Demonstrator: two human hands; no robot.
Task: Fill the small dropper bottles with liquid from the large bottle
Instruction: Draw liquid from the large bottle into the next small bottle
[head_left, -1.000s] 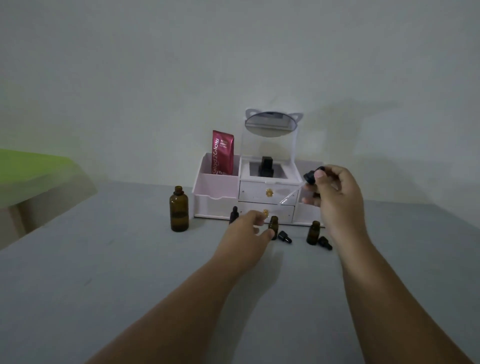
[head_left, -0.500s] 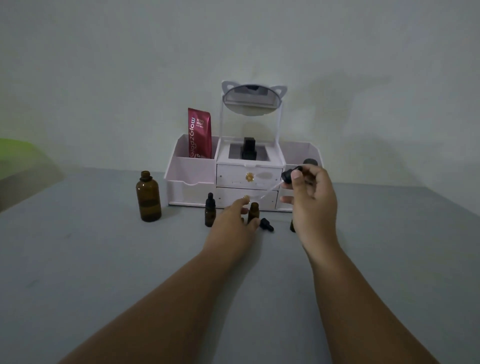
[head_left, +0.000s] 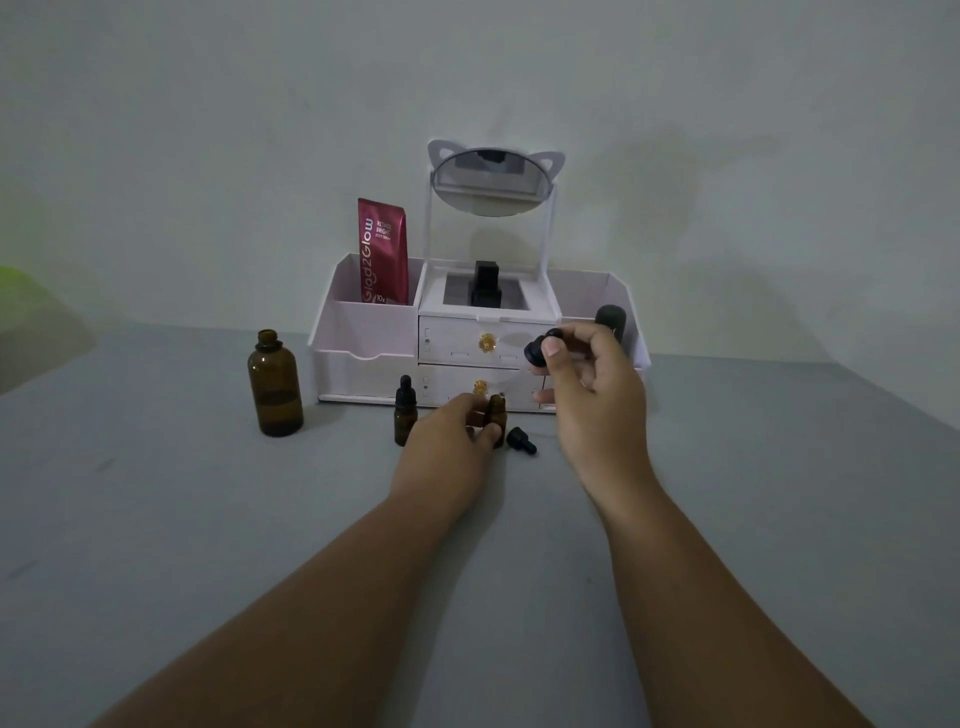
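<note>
A large amber bottle (head_left: 275, 387) stands uncapped on the grey table at the left. My left hand (head_left: 448, 446) grips a small open amber dropper bottle (head_left: 497, 415) that stands on the table. My right hand (head_left: 592, 387) pinches the black bulb of a dropper (head_left: 537, 351) above and to the right of it; its glass tube slants down toward the small bottle's mouth. A capped small dropper bottle (head_left: 404, 412) stands left of my left hand. A loose black dropper cap (head_left: 521, 440) lies on the table between my hands.
A white organiser (head_left: 369, 332) with drawers, a cat-eared mirror (head_left: 491, 179), a red tube (head_left: 383, 252) and a black object (head_left: 486, 285) stands against the wall behind the bottles. A dark rounded item (head_left: 611, 318) sits in its right compartment. Something green (head_left: 15, 283) shows at the far left.
The view has shifted so everything sits further right and lower. My right hand with the dropper has come down closer to the small bottle that my left hand holds.
</note>
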